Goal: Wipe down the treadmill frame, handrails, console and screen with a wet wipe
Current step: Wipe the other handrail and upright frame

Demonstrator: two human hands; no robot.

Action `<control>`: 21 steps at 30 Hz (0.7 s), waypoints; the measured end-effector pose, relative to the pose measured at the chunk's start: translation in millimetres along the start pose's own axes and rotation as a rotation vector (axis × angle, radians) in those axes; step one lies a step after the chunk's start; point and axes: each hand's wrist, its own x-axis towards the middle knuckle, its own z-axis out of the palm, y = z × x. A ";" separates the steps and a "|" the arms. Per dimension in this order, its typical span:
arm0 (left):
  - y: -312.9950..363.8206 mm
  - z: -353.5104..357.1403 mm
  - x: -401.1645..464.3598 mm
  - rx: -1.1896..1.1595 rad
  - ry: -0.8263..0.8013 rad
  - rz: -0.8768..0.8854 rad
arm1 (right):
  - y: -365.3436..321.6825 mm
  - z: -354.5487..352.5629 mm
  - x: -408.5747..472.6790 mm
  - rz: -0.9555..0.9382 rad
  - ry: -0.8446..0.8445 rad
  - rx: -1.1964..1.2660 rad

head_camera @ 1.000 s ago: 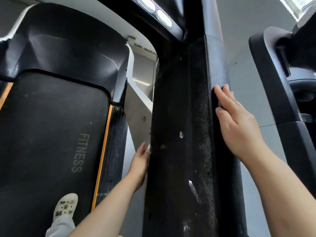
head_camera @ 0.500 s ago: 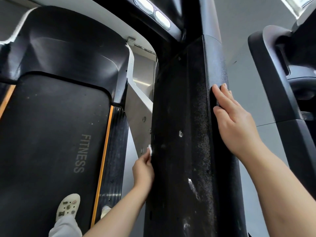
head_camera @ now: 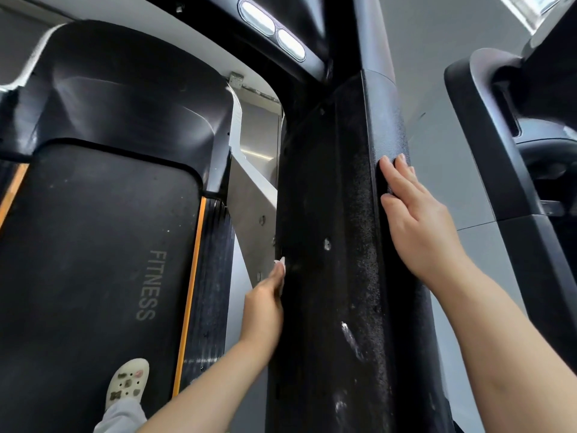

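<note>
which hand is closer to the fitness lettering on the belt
Left. The left hand sits at the upright's belt-side edge, near the FITNESS lettering; the right hand presses its far side.

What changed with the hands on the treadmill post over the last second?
The left hand slid down the post's inner edge, and a bit of the white wet wipe now shows at its fingers. The right hand stayed flat on the post's outer side. The clog shifted only slightly on the belt.

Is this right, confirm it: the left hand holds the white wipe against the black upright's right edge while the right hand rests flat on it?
Wrong edge. In the head view the left hand holds the white wipe against the black upright's left edge; the right hand does rest flat on it.
</note>
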 end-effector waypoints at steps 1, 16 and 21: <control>5.8 1.4 -4.3 -0.016 -0.014 -0.004 | 0.0 0.3 0.3 0.000 -0.002 -0.002; 43.6 7.8 -53.2 -0.013 -0.120 0.237 | 2.6 0.9 1.3 -0.029 -0.004 -0.023; 75.9 7.4 -46.5 -0.049 -0.279 0.358 | 10.5 -8.9 -12.6 -0.046 0.058 0.048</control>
